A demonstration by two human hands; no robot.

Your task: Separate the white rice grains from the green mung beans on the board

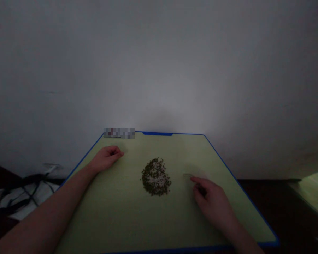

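Note:
A round heap of small beans or grains (156, 177), dark green and pale mixed, lies on the light yellow-green tabletop (137, 218). To the right of it, my right hand (214, 203) is closed around what look like thin metal tweezers (187, 175). Their two slim prongs point left towards the heap without touching it, and nothing visible sits between the tips. My left hand (107, 158) rests on the table to the left of and beyond the heap. Its fingers are curled with thumb and forefinger together; whether anything is inside is hidden.
A blue edge runs round the table, with a blue raised piece (157, 133) at the back by the grey wall (159, 70). A blurred-out strip (119, 133) covers the back left corner. Dark cables (26, 190) lie lower left; a pale surface (314, 190) stands at right.

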